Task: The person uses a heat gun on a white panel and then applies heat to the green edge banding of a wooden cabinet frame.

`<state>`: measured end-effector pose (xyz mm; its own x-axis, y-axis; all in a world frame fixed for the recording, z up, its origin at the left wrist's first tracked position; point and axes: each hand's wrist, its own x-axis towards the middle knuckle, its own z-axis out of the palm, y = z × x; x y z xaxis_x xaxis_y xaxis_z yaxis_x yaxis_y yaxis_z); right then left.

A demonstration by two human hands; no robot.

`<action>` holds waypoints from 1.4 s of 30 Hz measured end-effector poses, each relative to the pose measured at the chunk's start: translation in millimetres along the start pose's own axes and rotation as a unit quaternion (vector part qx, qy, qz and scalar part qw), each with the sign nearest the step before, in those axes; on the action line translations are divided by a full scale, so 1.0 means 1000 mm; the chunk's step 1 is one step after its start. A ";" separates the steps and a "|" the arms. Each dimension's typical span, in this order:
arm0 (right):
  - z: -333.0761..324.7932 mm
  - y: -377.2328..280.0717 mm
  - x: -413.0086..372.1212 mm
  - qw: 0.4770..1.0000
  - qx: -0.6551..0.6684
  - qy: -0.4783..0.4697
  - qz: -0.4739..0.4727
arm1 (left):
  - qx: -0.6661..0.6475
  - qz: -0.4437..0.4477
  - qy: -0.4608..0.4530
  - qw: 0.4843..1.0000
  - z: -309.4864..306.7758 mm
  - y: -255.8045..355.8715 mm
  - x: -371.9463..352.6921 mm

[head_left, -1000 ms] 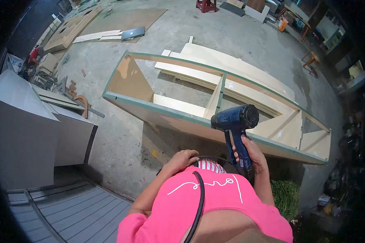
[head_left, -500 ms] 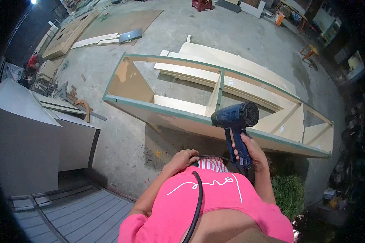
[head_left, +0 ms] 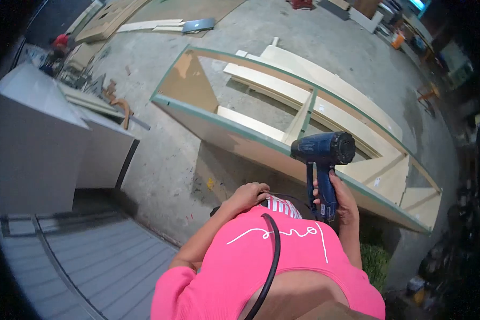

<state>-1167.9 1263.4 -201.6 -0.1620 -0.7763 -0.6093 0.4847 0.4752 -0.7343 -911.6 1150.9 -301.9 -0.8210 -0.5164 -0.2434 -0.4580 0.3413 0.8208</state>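
My right hand [head_left: 340,198] is wrapped around the handle of a dark blue heat gun [head_left: 323,148], held upright in front of my body. The round vented end of the heat gun points toward the right. A thin black power cord [head_left: 289,196] runs from near its handle toward my left hand [head_left: 248,196]. The fingers of my left hand are curled in at my waist, against the cord; their tips are partly hidden. Past the heat gun, a long panel frame [head_left: 224,127] with green edges and dividers lies on the floor.
Cream boards [head_left: 325,80] are stacked behind the frame. Grey panels [head_left: 37,144] stand at the left, above a ribbed grey surface [head_left: 101,266]. A thick black cable [head_left: 272,266] hangs across my pink shirt. Green grass-like material [head_left: 376,264] lies at the lower right.
The view has turned, so the frame appears more tilted and shifted right. Both hands and the heat gun keep nearly the same pose.
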 end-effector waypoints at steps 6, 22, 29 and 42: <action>-0.001 -0.004 0.010 0.986 0.163 -0.007 0.025 | 0.033 -0.040 -0.015 0.999 -0.013 0.024 -0.008; 0.018 -0.011 0.018 0.971 0.228 -0.059 0.051 | -0.009 -0.085 0.031 0.996 0.003 0.015 -0.031; 0.102 -0.010 0.037 0.979 0.168 -0.096 0.060 | -0.037 -0.061 0.077 0.994 -0.019 -0.019 -0.039; 0.266 -0.001 0.135 0.977 0.154 -0.140 0.047 | -0.009 -0.125 0.080 0.989 -0.174 -0.123 -0.092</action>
<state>-961.9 1048.1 -203.5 0.1166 -0.8386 -0.5321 0.7290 0.4361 -0.5276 -720.9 1020.0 -290.5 -0.6174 -0.7014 -0.3562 -0.6331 0.1742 0.7542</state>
